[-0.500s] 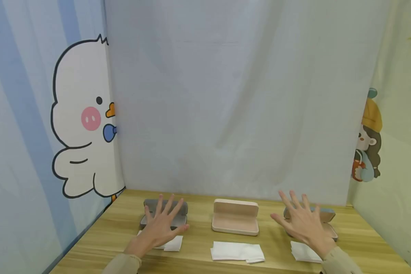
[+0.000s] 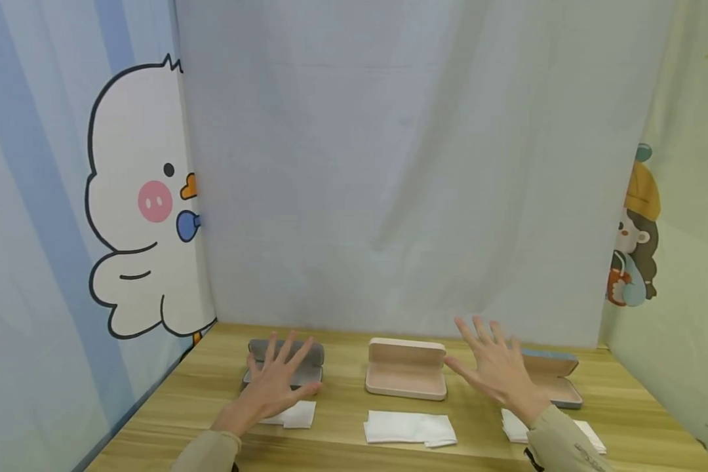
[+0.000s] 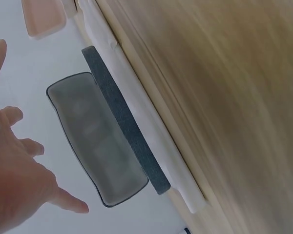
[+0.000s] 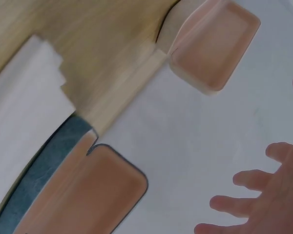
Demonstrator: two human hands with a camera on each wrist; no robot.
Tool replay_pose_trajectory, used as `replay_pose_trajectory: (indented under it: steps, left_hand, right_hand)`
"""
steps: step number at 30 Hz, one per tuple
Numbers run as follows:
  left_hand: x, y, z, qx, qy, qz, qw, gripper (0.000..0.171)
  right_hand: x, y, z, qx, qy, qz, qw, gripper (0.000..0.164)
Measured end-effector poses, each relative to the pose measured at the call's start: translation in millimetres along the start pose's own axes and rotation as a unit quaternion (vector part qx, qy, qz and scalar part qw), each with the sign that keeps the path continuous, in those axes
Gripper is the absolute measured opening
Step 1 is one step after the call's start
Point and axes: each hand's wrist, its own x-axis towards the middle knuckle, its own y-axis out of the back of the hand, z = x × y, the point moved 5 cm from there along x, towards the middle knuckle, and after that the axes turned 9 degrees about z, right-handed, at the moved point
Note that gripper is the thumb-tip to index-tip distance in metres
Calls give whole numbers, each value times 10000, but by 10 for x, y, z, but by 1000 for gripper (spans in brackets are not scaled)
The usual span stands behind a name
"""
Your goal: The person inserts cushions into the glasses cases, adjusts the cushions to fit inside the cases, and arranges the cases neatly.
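Observation:
Three opened glasses cases stand in a row on the wooden table. My left hand [image 2: 274,383], fingers spread and holding nothing, hovers in front of the grey case [image 2: 311,367] and partly hides it. The cream case [image 2: 406,379] with a pinkish lining is in the middle. To its right, my right hand [image 2: 498,370] is raised with spread, bare fingers, overlapping the left end of the blue case [image 2: 557,383]. In the left wrist view the grey case [image 3: 97,139] shows its lining; the right wrist view shows the blue case [image 4: 51,170] near the fingers.
Folded white cloths lie before the cases: a left cloth [image 2: 297,415] partly behind my hand, a middle cloth [image 2: 410,428], and a right cloth [image 2: 590,436] partly behind my wrist. A grey curtain [image 2: 413,183] hangs behind the table [image 2: 342,367], with printed cloth walls at both sides.
My right hand has moved left and slightly up, uncovering more of the blue case and the right cloth. The left hand has shifted only slightly. The cases and cloths stay in place.

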Motion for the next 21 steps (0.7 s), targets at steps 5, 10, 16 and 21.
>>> replay_pose_trajectory:
  steps: [5,10,16,21]
  left_hand:
    - [-5,42,-114,-108,103,95,9998,79]
    - [-27,100,-264,-436,258,147,9986,80]
    - [-89,160,-452,-1105,508,69,9926,80]
    - [-121,258,-598,-1495,538,141,9872,77]
  right_hand:
    - [126,-19,-258,-4,305,134,9994,75]
    - [244,-28,-574,244,646,336,9971,71]
    - [363,-74,-971,923,903,416,9908,64]
    - [452,-166,-1234,2141,725,550,9726,54]
